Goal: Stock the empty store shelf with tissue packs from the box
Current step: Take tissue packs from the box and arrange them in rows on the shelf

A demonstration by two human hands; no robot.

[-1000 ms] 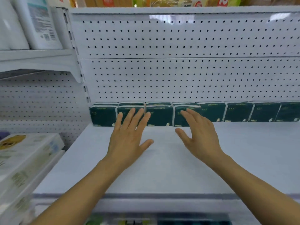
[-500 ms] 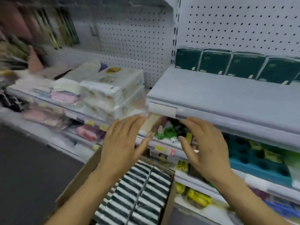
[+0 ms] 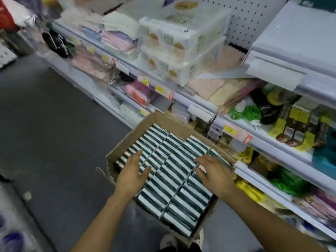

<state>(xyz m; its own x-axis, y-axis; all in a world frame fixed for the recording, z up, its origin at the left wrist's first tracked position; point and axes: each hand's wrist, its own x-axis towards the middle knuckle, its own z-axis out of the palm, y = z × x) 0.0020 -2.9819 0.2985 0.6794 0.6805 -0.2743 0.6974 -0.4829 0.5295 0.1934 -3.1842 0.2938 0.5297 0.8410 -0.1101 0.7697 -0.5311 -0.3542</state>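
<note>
An open cardboard box (image 3: 120, 142) stands on the floor in front of the shelving, filled with rows of dark green and white tissue packs (image 3: 174, 171) standing on edge. My left hand (image 3: 132, 173) hovers over the left rows with fingers straight and spread. My right hand (image 3: 216, 171) hovers over the right rows, fingers slightly bent and holding nothing. The white shelf (image 3: 294, 39) is at the upper right, and a dark green pack (image 3: 320, 2) shows at its back edge.
Stacked clear-wrapped tissue bundles (image 3: 181, 44) and folded cloths (image 3: 120, 37) fill the shelf to the left. Lower shelves hold green bottles (image 3: 243, 110), yellow packets and price tags. Dark grey floor (image 3: 45, 124) spreads to the left. A shoe (image 3: 168, 241) shows below the box.
The view swung down from the shelf to the box on the floor. Both hands left the row of packs on the shelf and came down over the packs in the box.
</note>
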